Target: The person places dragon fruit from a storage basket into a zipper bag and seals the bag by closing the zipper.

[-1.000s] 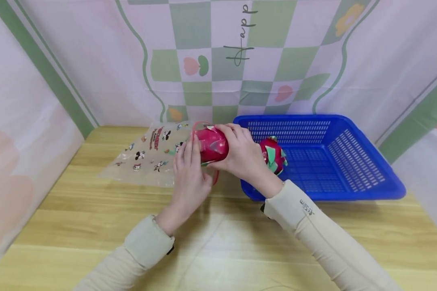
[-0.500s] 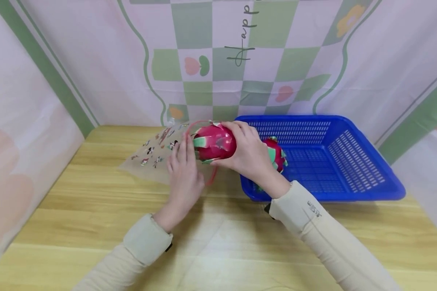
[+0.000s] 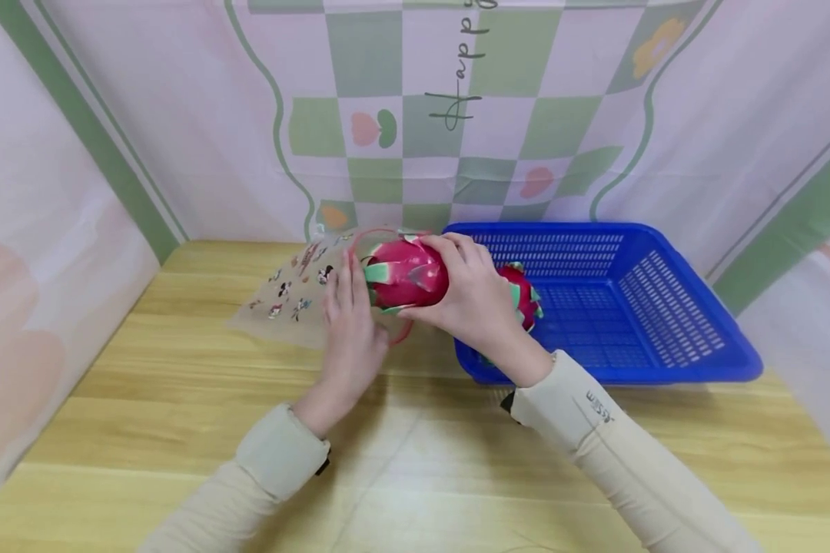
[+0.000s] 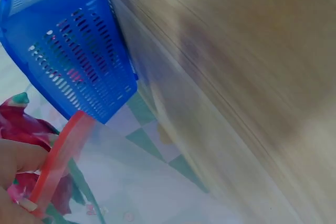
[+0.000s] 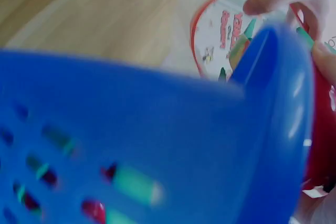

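Note:
A red dragon fruit (image 3: 410, 273) with green-tipped scales lies across the mouth of a clear plastic bag (image 3: 297, 296) printed with cartoon figures. My right hand (image 3: 473, 296) grips the fruit from its right side, thumb below and fingers over the top. At the bag's red-edged opening, my left hand (image 3: 353, 322) pinches the rim, its fingers laid beside the fruit's left end. The left wrist view has the red rim (image 4: 59, 156) crossing in front of the fruit (image 4: 23, 127). Basket plastic covers much of the right wrist view, hiding most of the right hand.
A blue plastic basket (image 3: 664, 307) with slotted walls stands to the right on the wooden table (image 3: 180, 430). Another dragon fruit (image 3: 523, 296) lies at its left end, partly behind my right wrist. A patterned curtain (image 3: 436, 123) hangs along the back.
The dragon fruit and my right hand have shifted slightly right, showing more of the fruit. My left hand has moved a little left, and the bag has bunched up. The last half second shows little motion.

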Motion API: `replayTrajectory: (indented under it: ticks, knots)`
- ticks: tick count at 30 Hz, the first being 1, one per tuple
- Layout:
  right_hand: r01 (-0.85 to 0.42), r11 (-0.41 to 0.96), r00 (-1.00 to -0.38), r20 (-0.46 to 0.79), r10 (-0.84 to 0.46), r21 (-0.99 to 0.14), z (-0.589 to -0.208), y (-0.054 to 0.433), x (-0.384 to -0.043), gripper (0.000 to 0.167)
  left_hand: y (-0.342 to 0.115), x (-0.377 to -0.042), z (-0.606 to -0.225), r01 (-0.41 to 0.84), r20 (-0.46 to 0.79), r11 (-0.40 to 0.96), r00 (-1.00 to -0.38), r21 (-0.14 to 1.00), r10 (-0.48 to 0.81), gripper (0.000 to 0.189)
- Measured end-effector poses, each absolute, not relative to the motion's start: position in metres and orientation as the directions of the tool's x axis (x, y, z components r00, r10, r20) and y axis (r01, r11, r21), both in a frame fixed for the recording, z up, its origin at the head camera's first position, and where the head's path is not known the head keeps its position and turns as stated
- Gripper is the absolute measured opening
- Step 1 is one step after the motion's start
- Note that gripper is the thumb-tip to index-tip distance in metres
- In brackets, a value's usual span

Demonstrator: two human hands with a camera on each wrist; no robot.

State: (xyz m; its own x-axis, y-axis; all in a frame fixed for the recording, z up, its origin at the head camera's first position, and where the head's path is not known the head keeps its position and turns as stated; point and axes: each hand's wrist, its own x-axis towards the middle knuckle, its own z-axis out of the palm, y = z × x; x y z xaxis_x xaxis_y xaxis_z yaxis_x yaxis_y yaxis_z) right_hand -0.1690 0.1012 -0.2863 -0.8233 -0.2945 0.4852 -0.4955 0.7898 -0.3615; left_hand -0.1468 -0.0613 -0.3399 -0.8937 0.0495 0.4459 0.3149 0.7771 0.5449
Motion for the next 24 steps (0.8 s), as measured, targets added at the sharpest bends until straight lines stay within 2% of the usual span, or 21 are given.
replayTrajectory:
  ticks: [4,11,15,21,24]
  knots:
    - [-0.475,0.790,-0.843,0.457,-0.282,-0.388,-0.289,0.095,-0.168,0.087,-0.058,-0.144,-0.337,0.346,0.442,0.728,-0.894,0.592,0.066,0.095]
    - [-0.483,0.822,-0.832,0.449,-0.324,-0.302,-0.300,0.084,-0.170,0.084,-0.054,-0.138,-0.334,0.380,0.443,0.681,-0.892,0.626,0.090,0.094]
    - [-0.479,0.828,-0.833,0.447,-0.324,-0.292,-0.305,0.081,-0.171,0.082,-0.054,-0.136,-0.335,0.364,0.419,0.680,-0.903,0.637,0.091,0.094]
    - [-0.447,0.832,-0.853,0.435,-0.287,-0.328,-0.311,0.081,-0.174,0.083,-0.055,-0.134,-0.336,0.333,0.389,0.686,-0.918,0.647,0.078,0.096]
    - [-0.448,0.816,-0.863,0.417,-0.287,-0.366,-0.312,0.079,-0.175,0.075,-0.054,-0.133,-0.336,0.322,0.386,0.687,-0.920,0.652,0.065,0.096]
